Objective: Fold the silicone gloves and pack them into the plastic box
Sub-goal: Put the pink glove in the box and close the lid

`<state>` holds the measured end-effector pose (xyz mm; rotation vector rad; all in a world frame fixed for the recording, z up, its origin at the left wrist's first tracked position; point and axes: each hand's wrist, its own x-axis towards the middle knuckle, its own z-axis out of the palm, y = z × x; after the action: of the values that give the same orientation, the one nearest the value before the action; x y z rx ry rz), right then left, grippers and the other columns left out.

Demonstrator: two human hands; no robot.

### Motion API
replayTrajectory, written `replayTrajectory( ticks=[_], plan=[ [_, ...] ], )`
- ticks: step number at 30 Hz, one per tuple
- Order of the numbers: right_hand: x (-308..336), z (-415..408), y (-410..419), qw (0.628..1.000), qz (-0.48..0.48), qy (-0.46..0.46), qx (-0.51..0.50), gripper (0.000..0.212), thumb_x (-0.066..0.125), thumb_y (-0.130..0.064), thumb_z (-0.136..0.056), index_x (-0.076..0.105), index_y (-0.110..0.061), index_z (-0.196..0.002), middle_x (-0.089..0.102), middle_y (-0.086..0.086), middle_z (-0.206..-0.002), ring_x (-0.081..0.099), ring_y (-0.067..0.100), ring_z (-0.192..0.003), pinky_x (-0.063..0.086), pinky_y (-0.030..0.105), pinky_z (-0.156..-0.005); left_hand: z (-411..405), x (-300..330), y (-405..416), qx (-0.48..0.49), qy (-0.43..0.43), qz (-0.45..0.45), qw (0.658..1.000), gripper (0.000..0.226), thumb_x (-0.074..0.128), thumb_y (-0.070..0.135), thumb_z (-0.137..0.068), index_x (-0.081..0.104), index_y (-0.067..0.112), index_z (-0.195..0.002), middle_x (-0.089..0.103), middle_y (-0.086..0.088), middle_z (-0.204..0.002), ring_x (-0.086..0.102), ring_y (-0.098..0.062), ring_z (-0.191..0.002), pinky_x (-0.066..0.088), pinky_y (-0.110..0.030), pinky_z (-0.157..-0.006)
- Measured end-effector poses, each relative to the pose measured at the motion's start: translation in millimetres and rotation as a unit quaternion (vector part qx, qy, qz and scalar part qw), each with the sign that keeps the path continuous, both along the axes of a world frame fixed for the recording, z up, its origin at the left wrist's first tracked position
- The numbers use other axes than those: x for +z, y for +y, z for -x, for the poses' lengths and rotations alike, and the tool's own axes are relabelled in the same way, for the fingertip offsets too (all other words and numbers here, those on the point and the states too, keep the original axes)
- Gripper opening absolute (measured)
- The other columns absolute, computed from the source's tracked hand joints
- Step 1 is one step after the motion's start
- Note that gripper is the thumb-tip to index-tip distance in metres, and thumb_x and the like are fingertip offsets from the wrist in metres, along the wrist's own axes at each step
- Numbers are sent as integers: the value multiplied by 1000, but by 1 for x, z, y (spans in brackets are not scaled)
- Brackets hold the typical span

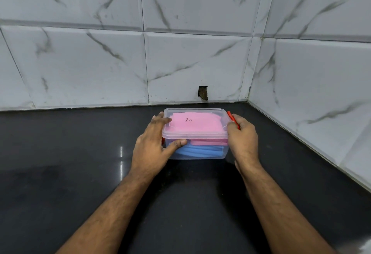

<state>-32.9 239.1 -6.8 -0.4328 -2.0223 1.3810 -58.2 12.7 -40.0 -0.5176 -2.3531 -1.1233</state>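
Head view: clear rectangular plastic box point(195, 133), lidded, sits on the glossy black desk point(80, 163), pink glove point(195, 125) over blue glove point(200, 151); left hand point(152, 149) and right hand point(244, 137) each grip an end.

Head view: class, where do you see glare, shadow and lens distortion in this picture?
Head view: glare streaks on the dark counter left of the left hand; soft shadow under the box and beneath the right hand; wide-angle bending curves the tile lines on the wall; the bottom right corner looks blurred.
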Motion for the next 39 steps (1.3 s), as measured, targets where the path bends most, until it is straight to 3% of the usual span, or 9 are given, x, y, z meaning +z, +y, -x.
replayTrajectory(
  ticks=[4, 9, 14, 17, 20, 23, 29, 34, 39],
  plan=[
    [-3, -8, -6, 999, -43, -15, 21, 44, 40, -25, -105, 53, -21, -147, 65, -5, -126, 60, 14, -106, 48, 28, -84, 2, -3, 0, -30, -24, -39, 999, 83, 64, 79, -78, 43, 39, -147, 30, 20, -166, 42, -9, -145, 52, -50, -107],
    [-5, -16, -18, 961, -270, -45, -40, 45, 44, -31, -104, 55, -17, -145, 32, 9, -162, 26, 26, -148, 26, 51, -115, 5, -7, 0, -63, -37, -61, 995, 91, 66, 75, -79, 31, 42, -156, 22, 22, -168, 29, -2, -151, 36, -15, -107],
    [-8, -17, -39, 939, -343, -14, -27, 38, 43, -42, -105, 72, -25, -123, 44, 3, -154, 28, 20, -146, 22, 50, -110, 7, -8, 0, -99, -62, -94, 989, 102, 49, 87, -82, 22, 31, -163, 20, 15, -170, 19, 3, -153, 22, -19, -120],
    [-10, -19, -41, 939, -345, -13, -8, 41, 42, -48, -105, 71, -29, -124, 50, 0, -145, 31, 18, -141, 22, 47, -109, 10, -13, 1, -85, -104, -162, 977, 93, 25, 92, -85, 33, 33, -156, 41, 11, -159, 40, -1, -144, 32, -32, -123],
    [-11, -22, -40, 932, -361, -12, 6, 42, 43, -57, -102, 69, -35, -125, 54, -5, -132, 38, 15, -131, 23, 43, -105, 14, -12, -4, -35, -197, -250, 947, 95, 18, 99, -76, 59, 33, -132, 70, 3, -126, 66, -16, -116, 51, -41, -101],
    [-10, -23, -41, 926, -376, 8, 11, 35, 51, -61, -97, 67, -35, -115, 51, -10, -118, 43, 12, -118, 20, 36, -97, 17, -5, -9, -9, -250, -252, 935, 101, 14, 101, -73, 74, 24, -100, 77, 0, -83, 68, -12, -68, 45, -31, -65],
    [-11, -24, -41, 927, -371, 45, 18, 34, 60, -66, -88, 63, -35, -101, 43, -15, -105, 35, 5, -102, 16, 33, -93, 21, 1, -15, -68, -299, -339, 890, 73, 29, 72, -101, 72, 12, -96, 64, -8, -73, 51, -12, -55, 37, -29, -56],
    [-12, -23, -41, 930, -362, 47, 30, 39, 61, -71, -82, 61, -36, -99, 44, -15, -105, 34, 3, -100, 17, 33, -92, 19, 3, -18, -112, -335, -396, 847, 51, 48, 64, -100, 58, 21, -76, 49, 4, -62, 42, -10, -49, 35, -25, -51],
    [-11, -22, -38, 931, -361, 46, 36, 36, 68, -67, -82, 61, -36, -99, 46, -16, -105, 37, 3, -102, 15, 31, -91, 16, 8, -13, -86, -308, -456, 830, 31, 65, 46, -99, 68, 19, -84, 52, 5, -62, 43, -9, -53, 32, -26, -48]
  ],
)
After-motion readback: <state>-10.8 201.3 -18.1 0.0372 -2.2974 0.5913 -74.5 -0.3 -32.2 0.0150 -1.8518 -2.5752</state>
